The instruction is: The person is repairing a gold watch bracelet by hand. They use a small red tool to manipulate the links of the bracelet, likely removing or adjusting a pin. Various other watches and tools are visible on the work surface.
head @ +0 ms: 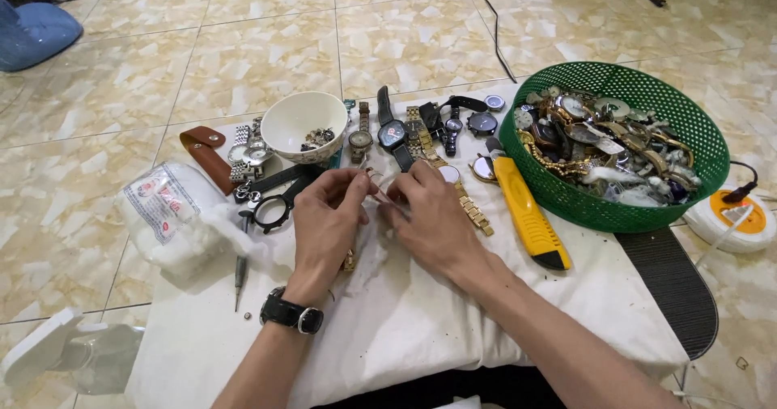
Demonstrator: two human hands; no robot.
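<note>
Your left hand [328, 215] and right hand [429, 215] meet mid-worktop [421, 328], fingers pinched together on a small watch part [376, 178]. Cotton bag [166, 207], white with red label: left edge.

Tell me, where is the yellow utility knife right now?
The yellow utility knife lies on the white cloth, just right of the person's right hand and against the near left side of the green basket.
</note>
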